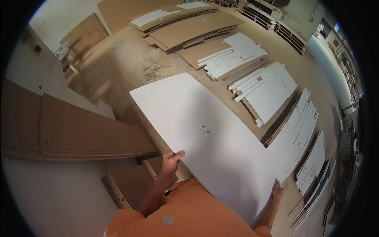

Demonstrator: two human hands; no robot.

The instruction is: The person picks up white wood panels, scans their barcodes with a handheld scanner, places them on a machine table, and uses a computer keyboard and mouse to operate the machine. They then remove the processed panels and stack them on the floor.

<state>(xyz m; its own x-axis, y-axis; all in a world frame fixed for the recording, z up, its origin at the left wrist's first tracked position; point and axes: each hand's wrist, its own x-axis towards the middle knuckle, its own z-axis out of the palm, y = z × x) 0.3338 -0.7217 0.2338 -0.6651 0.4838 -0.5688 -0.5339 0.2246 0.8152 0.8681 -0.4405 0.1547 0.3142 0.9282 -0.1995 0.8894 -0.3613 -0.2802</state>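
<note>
A large white board (173, 106) with a small printed label (205, 129) near its middle is held up in front of my body. My left hand (172, 161) grips its left edge, with the thumb on the top face and the fingers curled beneath. At the near right, my right hand (278, 190) clasps the opposite edge, most of its fingers hidden under the board. The board's near end reaches close to my orange shirt (189, 209).
Stacks of white panels (272, 93) and strips lie in a row on the floor (154, 65) to the right. Brown boards (197, 28) are piled farther off, near wooden pallets (290, 35). Long brown panels (87, 130) stand at my left, above a low stack (132, 183).
</note>
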